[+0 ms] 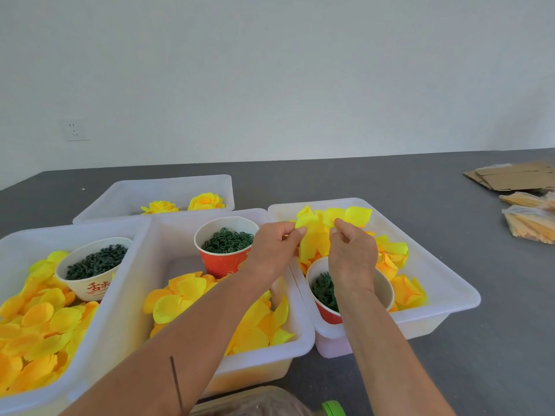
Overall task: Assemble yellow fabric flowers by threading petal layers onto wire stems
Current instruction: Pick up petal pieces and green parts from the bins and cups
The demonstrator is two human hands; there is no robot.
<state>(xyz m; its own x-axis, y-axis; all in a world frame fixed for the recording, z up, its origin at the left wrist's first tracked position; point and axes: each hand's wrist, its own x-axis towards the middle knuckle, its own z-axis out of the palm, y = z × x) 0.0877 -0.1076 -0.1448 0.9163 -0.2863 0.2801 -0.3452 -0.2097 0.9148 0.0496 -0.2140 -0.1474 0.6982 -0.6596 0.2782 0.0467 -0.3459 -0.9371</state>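
Note:
My left hand [274, 250] and my right hand [351, 253] are raised together over the right white bin [444, 283]. Both pinch one yellow petal layer [318, 232] between thumb and fingers; its lobes fan out above the fingertips. A thin dark wire stem [176, 384] lies across my left forearm. Two finished yellow flowers [207, 202] sit in the far bin [168, 190]. Loose yellow petals fill the left bin [36, 334], the middle bin [186, 298] and the right bin.
Three paper cups of small green parts stand in the bins: a white cup [93, 267] at left, a red cup [225, 244] in the middle, another red cup [326, 298] under my right wrist. Cardboard [510, 177] and bagged yellow material [528, 220] lie far right.

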